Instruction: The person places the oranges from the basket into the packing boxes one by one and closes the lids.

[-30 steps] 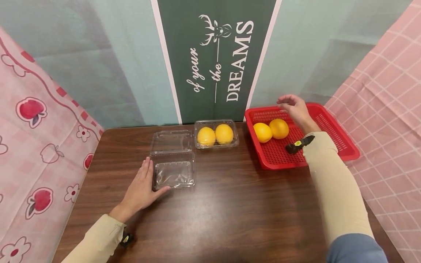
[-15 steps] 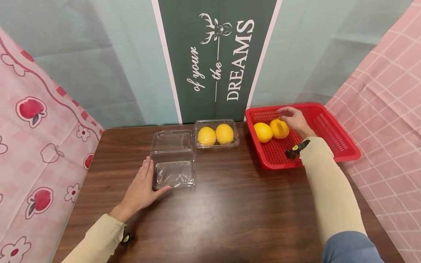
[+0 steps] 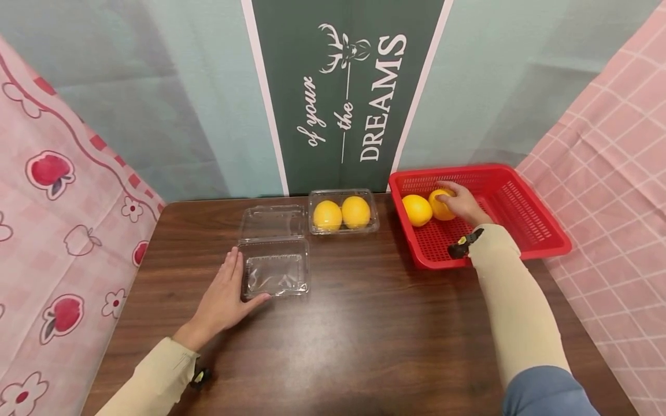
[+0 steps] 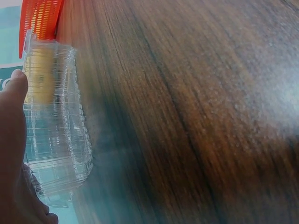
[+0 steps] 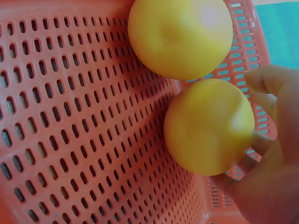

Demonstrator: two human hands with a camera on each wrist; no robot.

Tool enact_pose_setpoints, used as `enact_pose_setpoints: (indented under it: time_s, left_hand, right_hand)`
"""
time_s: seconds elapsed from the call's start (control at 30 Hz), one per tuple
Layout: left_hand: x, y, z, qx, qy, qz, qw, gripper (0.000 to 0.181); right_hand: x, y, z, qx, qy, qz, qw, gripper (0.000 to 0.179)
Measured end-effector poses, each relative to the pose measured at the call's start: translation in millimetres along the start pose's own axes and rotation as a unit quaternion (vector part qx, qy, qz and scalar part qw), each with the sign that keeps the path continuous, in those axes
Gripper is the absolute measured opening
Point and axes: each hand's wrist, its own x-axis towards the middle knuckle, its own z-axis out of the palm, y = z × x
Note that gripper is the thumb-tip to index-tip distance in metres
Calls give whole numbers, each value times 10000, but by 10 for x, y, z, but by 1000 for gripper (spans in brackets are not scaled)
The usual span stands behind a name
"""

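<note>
My left hand lies on the table with its fingers straight along the left side of a clear plastic clamshell box. The thumb reaches to the box's front edge, and the lid is folded back. In the red basket, my right hand is at the right-hand orange. The right wrist view shows fingers beside and partly behind this orange, while the thumb stands apart from it. A second orange sits beside it, against the basket's left side.
A closed clear box with two oranges stands at the back of the brown wooden table, between the open box and the basket. A green and blue cloth hangs behind, with pink cloths at both sides.
My right hand has come down and slightly left into the basket, from above the right-hand orange to beside it. The left hand and the open box have stayed in place.
</note>
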Motion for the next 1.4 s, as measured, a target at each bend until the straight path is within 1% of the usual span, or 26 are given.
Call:
enact_pose_setpoints:
  time_s: [0.13,0.27,0.4,0.47,0.6,0.77,1.0,1.2,1.4]
  left_hand:
    - [-16,3,15,-7,1,-20,10000,117]
    - [-31,2,38,-16,14,-45,10000,117]
    - [-44,-1,61,-2,9,-70,10000,117]
    - [-49,-2,71,23,16,-64,10000,117]
    - [-58,-1,88,49,40,-52,10000,117]
    - [-68,10,98,24,77,-27,10000,117]
    - [-85,22,121,17,124,-3,9999,117]
    - [-102,29,137,-9,120,-50,9999,117]
    - [-120,40,151,-24,129,-78,9999,117]
  right_hand:
    - [16,37,10,-209,-125,33,9997,61]
    - [11,57,25,-433,-283,-19,9987,70]
    - [-5,72,35,-815,-373,-112,9959,81]
    - [-23,73,38,-927,-387,-63,9949,85]
    - [-68,56,53,-983,-330,23,9946,90]
    - [-98,57,73,-897,-186,128,9957,89]
    - [-119,69,94,-754,-170,188,9968,89]
    - [-110,96,126,-854,-184,183,9960,89]
    - [-117,108,126,-1121,-333,58,9931,92]
